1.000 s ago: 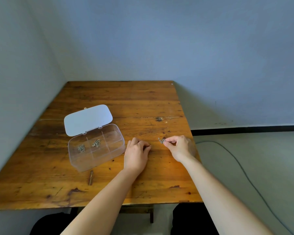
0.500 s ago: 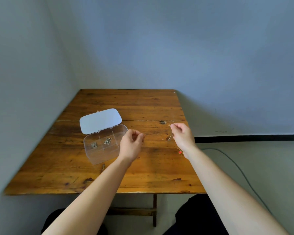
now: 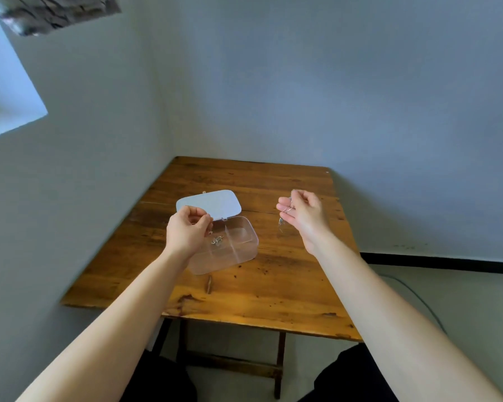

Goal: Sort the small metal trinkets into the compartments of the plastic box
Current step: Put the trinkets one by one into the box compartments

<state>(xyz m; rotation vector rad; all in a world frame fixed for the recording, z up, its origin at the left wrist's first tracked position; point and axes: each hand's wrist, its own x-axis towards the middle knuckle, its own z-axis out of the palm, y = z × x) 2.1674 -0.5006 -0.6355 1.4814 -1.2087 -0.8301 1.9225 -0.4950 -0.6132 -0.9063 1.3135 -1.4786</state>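
Note:
A clear plastic box (image 3: 238,250) with compartments stands on the wooden table (image 3: 273,285), its white lid (image 3: 208,205) folded back. One metal trinket (image 3: 217,240) lies in a middle compartment. My left hand (image 3: 186,232) hovers over the box's left part, fingertips pinched; something tiny shows at them, too small to identify. My right hand (image 3: 302,216) is raised to the right of the box and pinches a thin metal trinket (image 3: 282,224) that dangles below the fingers.
The table stands in a corner, with walls on its left and far sides. A small dark mark or stick (image 3: 208,284) lies on the table in front of the box. A cable (image 3: 413,297) runs over the floor at the right.
Both hands have risen off the table. My left hand moved left over the box. My right hand lifted the trinket higher. The camera tilted up.

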